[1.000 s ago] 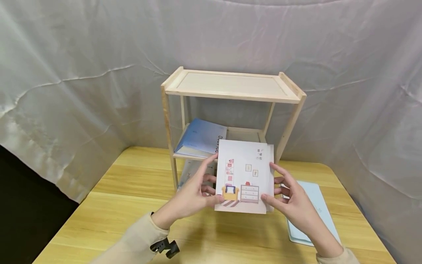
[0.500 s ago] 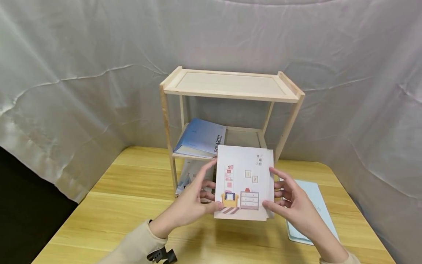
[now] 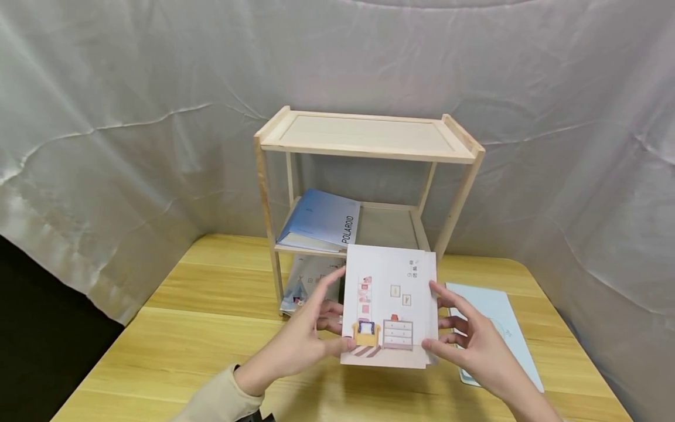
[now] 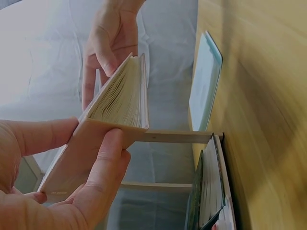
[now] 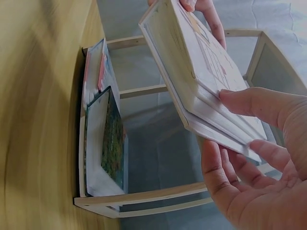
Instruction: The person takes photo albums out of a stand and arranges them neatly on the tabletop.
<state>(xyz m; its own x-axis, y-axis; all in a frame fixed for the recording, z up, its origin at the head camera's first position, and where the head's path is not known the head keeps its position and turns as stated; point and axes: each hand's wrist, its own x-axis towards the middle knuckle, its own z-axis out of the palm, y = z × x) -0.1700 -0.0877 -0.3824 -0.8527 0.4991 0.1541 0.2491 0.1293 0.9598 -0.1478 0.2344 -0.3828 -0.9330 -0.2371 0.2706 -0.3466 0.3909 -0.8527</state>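
Left hand (image 3: 295, 346) and right hand (image 3: 474, 346) grip book (image 3: 387, 308) by opposite edges, lower centre of frame. Book lower than second ago, baring more of album (image 3: 323, 218) above; not set down.

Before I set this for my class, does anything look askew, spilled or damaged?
Slightly askew: the held white book. In the head view, its layers are out of line, those behind showing past the front's right edge. I see no spill or damage.
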